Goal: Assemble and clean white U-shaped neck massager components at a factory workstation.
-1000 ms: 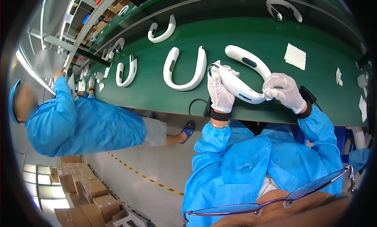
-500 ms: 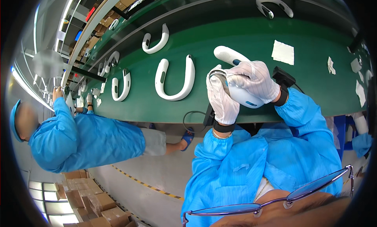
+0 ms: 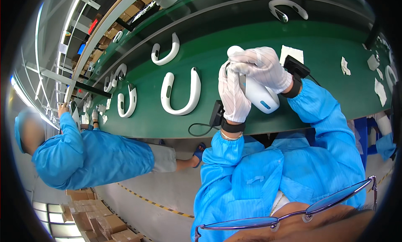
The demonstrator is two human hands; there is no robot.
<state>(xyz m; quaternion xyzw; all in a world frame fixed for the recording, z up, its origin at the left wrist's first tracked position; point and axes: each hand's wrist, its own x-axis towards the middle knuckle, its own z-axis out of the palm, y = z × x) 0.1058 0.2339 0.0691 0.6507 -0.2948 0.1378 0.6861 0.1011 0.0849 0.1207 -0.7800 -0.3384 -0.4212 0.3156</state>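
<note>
Both my hands wear white striped gloves and are closed around a white U-shaped neckband device (image 3: 263, 98). My left hand (image 3: 234, 93) wraps one part of it, fingers pointing away from me. Across the top lies my right hand (image 3: 263, 68), its fingertips bent over and meeting those of the left. The near rounded part of the device, with a dark bluish oval inset, sticks out below the right palm. Another white rounded part shows beyond the fingertips. Gloves hide the middle, so I cannot see what the fingertips press on.
On the green worktable (image 3: 222, 124) lie more U-shaped devices, the nearest one (image 3: 181, 110) left of my hands. A white cloth (image 3: 292, 54) lies behind my right wrist, with paper scraps (image 3: 380, 91) farther right. A co-worker in blue (image 3: 100, 158) stands at the left.
My right hand has shifted left over the left fingertips. The held device has turned, and its far dotted arm is now mostly covered. The whole view has shifted slightly.
</note>
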